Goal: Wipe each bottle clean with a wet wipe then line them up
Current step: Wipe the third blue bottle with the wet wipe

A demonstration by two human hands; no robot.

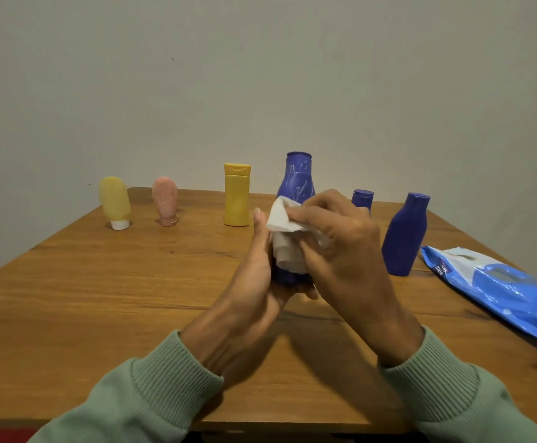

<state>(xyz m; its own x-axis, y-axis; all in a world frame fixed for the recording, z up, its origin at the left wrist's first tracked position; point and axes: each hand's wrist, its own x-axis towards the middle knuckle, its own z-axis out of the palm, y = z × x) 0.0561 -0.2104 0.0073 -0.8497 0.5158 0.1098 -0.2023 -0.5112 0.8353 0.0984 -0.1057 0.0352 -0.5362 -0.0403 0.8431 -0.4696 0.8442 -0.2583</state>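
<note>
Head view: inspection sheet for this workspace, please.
Surface: wooden table, grain visible.
Job's things: yellow tube and pink tube stand narrow end down; yellow bottle, small blue bottle and tall blue bottle upright; streaked blue bottle in both hands, white wipe round it; wipes pack lying at right.
Clutter: nothing seen.
Grippers: left hand grips the bottle's lower part; right hand holds the wipe against it.
Cables: nothing seen.
Surroundings: plain wall behind; green sleeves.

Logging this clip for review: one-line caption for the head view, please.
Left hand holds a scuffed blue bottle as the right hand presses a wet wipe against it over the wooden table.
</note>
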